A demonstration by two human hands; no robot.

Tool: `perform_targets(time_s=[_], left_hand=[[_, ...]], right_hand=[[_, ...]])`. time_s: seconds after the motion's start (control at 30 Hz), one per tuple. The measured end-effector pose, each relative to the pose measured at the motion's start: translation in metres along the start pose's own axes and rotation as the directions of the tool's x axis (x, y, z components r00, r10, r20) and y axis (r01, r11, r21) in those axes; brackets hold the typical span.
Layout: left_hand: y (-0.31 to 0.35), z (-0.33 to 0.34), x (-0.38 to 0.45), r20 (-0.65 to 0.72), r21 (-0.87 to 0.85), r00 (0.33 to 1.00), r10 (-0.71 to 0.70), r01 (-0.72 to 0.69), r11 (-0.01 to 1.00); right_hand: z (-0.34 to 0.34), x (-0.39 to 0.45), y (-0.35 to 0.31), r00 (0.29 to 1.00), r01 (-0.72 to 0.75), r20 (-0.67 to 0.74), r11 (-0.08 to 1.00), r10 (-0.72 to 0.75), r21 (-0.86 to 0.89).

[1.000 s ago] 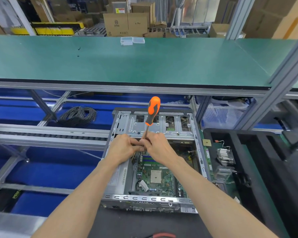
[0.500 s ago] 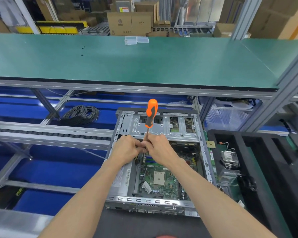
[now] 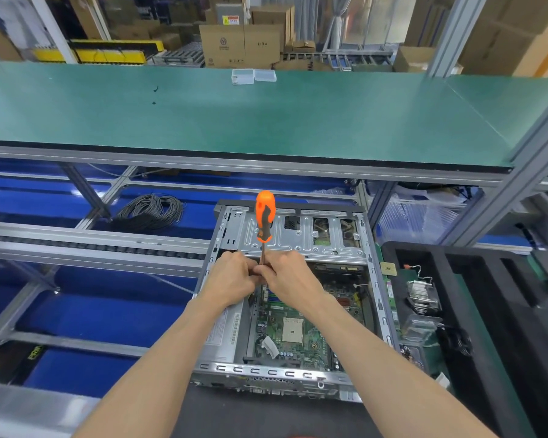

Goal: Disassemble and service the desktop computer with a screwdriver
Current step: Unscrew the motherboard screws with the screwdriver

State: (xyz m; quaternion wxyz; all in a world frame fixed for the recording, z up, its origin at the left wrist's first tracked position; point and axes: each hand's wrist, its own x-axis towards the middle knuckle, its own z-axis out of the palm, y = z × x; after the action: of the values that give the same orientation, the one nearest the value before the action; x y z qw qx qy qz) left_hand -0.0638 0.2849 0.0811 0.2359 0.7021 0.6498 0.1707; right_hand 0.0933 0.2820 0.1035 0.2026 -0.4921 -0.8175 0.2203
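An open desktop computer case [image 3: 285,298] lies flat on a dark mat below a green bench [image 3: 234,121], its motherboard [image 3: 293,330] exposed. Over the case's far-left interior, the left hand [image 3: 231,281] and right hand [image 3: 290,279] meet, fingers curled around the shaft of an orange-handled screwdriver [image 3: 264,221] standing upright, handle above both hands.

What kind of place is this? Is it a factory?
Probably a factory or repair workshop: a long green workbench, stacked cardboard boxes behind it, and an opened computer case being worked on with a screwdriver.
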Motion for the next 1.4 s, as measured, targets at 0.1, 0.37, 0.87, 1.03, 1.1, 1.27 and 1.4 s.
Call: perform_targets(time_s=[0.1, 0.37, 0.87, 1.03, 1.1, 1.27, 1.4], left_hand=[[0.0, 0.0, -0.001, 0.0, -0.012, 1.0, 0.031, -0.031, 0.999], [0.005, -0.001, -0.002, -0.031, -0.021, 0.999, 0.012, -0.012, 1.0], [0.007, -0.001, -0.002, -0.037, 0.038, 0.999, -0.002, 0.004, 0.999], [0.006, 0.0, -0.005, -0.044, -0.161, 0.999, -0.005, -0.002, 0.987], [0.006, 0.0, -0.005, -0.037, -0.187, 0.999, -0.027, 0.019, 0.982], [0.005, 0.003, -0.003, -0.039, -0.25, 0.998, -0.052, 0.041, 0.967], [0.003, 0.005, -0.002, -0.044, -0.212, 0.999, -0.033, 0.023, 0.977]], right_hand=[[0.003, -0.002, 0.0, 0.999, -0.003, -0.033, 1.0, 0.004, 0.018], [-0.01, 0.005, -0.002, 0.993, -0.04, -0.108, 0.993, 0.052, 0.115], [-0.07, 0.033, -0.058, 0.942, 0.224, -0.31, 0.925, -0.126, 0.307], [-0.084, 0.028, -0.06, 0.971, 0.232, -0.132, 0.906, -0.198, 0.355], [-0.089, 0.03, -0.062, 0.96, 0.244, -0.153, 0.968, -0.235, 0.049], [-0.099, 0.04, -0.067, 0.967, 0.063, -0.194, 0.893, -0.165, -0.446], [-0.105, 0.043, -0.067, 0.976, 0.209, 0.006, 0.925, -0.218, -0.316]])
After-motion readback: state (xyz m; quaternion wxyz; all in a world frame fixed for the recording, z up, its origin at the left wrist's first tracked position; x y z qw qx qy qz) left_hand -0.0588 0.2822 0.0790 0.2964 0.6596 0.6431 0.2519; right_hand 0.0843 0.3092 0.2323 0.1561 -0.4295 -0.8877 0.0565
